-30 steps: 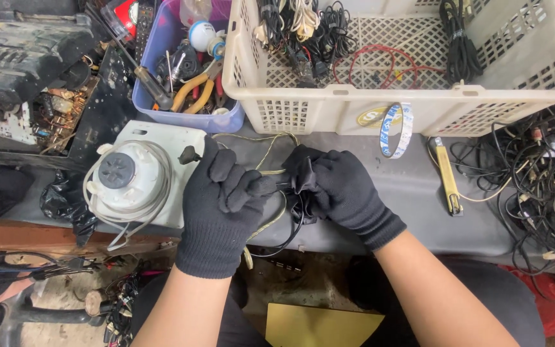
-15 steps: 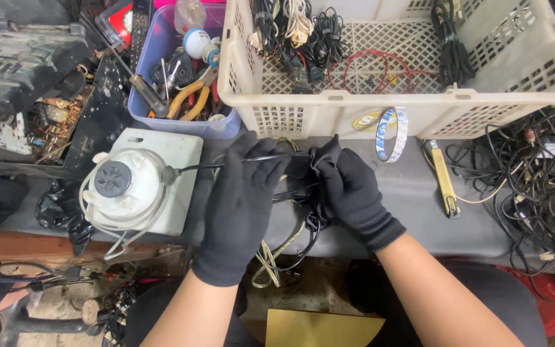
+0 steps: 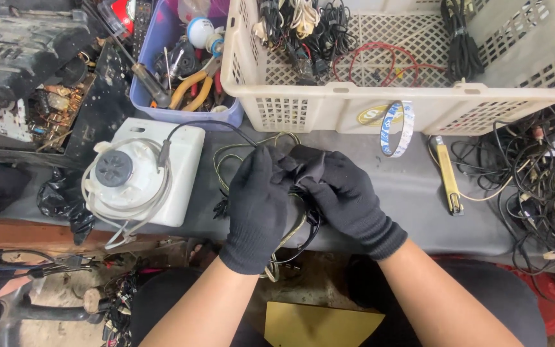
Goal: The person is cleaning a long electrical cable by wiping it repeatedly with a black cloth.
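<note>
Both my gloved hands, left hand [image 3: 258,205] and right hand [image 3: 345,199], grasp a black cable bundle [image 3: 300,222] | coil partly gathered, loose loops left dangling | cream basket [image 3: 419,109] behind

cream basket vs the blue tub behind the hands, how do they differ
The cream basket is wide with lattice walls; the blue tub is narrower with solid walls. The cream basket holds coiled cables; the blue tub holds hand tools such as yellow-handled pliers and a screwdriver. Both are open-topped and stand side by side on the grey bench.
</note>
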